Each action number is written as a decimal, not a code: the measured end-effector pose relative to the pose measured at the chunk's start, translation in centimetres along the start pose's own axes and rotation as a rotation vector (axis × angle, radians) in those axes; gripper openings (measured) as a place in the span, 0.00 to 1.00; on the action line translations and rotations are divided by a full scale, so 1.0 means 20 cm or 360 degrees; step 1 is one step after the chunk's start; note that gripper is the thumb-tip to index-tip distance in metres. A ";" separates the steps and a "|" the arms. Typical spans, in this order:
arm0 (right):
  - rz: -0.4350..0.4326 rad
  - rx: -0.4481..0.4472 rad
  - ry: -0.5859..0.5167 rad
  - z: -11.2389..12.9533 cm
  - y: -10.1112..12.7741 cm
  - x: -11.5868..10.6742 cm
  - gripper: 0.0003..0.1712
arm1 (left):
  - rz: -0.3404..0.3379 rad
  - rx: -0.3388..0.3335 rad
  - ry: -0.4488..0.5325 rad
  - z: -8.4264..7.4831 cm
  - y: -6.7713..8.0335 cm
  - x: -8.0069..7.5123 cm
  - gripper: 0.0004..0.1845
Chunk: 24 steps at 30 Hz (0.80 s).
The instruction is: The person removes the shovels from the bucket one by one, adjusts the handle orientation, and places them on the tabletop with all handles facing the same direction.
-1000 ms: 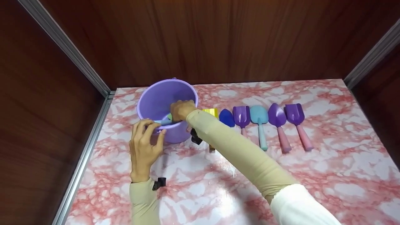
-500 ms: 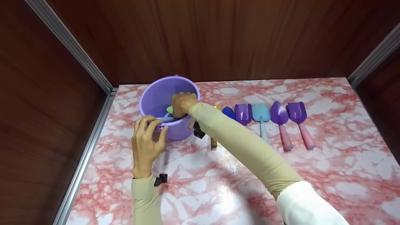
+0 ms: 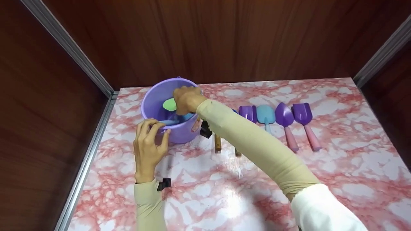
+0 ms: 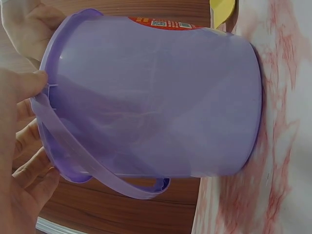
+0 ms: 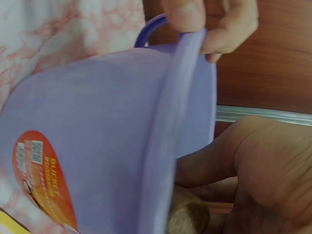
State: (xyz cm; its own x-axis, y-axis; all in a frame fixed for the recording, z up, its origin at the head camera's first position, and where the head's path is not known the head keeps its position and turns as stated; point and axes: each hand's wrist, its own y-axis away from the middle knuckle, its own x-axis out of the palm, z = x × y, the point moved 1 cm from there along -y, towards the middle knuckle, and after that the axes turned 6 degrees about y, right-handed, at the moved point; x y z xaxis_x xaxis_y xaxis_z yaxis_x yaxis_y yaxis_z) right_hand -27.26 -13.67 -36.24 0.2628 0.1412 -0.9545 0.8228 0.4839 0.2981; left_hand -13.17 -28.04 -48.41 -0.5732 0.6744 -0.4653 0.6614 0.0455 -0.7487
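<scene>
Two hands at the purple bucket

Standing on the marble bench [image 3: 224, 199], the purple bucket [image 3: 160, 102] carries an orange label [image 5: 41, 180] reading "BUCKET". The left hand [image 3: 147, 147] pinches the bucket's near rim, fingers curled. The right hand [image 3: 186, 99] reaches into the bucket and grips a green scoop [image 3: 169, 104]. Right of the bucket lie four small shovels [image 3: 276, 120] in a row.

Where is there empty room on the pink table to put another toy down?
Bare tabletop lies near the front right, below the row of shovels, and behind that row up to the wooden wall. It is crowded around the purple bucket, where the left hand and right hand meet.
</scene>
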 end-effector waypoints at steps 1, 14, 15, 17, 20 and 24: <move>-0.0018 -0.0009 -0.0003 -0.01 0.01 -0.01 0.27 | 0.0004 0.0000 -0.0007 0.00 0.00 0.00 0.12; -0.0039 0.0004 -0.0084 -0.17 0.15 -0.17 0.23 | -0.0009 0.0005 0.0028 -0.01 -0.01 0.00 0.12; -0.0047 0.0003 -0.0092 -0.19 0.16 -0.18 0.22 | -0.0008 0.0004 0.0029 -0.01 -0.01 0.00 0.12; -0.0064 0.0000 -0.0116 -0.23 0.19 -0.19 0.16 | -0.0004 0.0001 0.0030 -0.01 -0.01 0.00 0.11; -0.0082 -0.0002 -0.0169 -0.30 0.24 -0.19 0.07 | -0.0006 -0.0008 0.0034 0.00 -0.01 0.00 0.11; -0.0098 0.0002 -0.0252 -0.39 0.29 -0.18 0.09 | -0.0002 -0.0015 0.0033 0.00 -0.01 0.00 0.11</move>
State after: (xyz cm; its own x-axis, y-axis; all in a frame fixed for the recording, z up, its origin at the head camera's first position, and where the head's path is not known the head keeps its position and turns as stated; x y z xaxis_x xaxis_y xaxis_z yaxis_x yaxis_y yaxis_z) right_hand -27.39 -4.71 -31.26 0.2879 -0.0265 -0.9573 0.8402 0.4866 0.2392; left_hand -13.24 -27.96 -48.30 -0.5640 0.6895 -0.4544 0.6653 0.0535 -0.7447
